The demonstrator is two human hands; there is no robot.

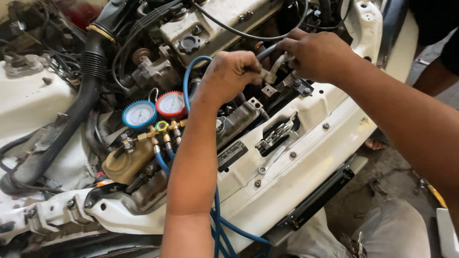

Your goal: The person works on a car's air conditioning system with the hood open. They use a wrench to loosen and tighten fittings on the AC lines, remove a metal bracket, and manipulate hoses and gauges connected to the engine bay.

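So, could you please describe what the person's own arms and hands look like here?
Both arms are bare to the frame edge, with no sleeves, gloves, watch or rings visible. The left hand shows dark greasy smudges over the knuckles and fingers. The right hand looks cleaner, with only faint grime.

Two hands, the left hand [228, 76] and right hand [315, 53], work in the engine bay. Two gauges sit there: one blue gauge [139, 114], one red gauge [170, 104]. One oil cap [189, 44] shows.
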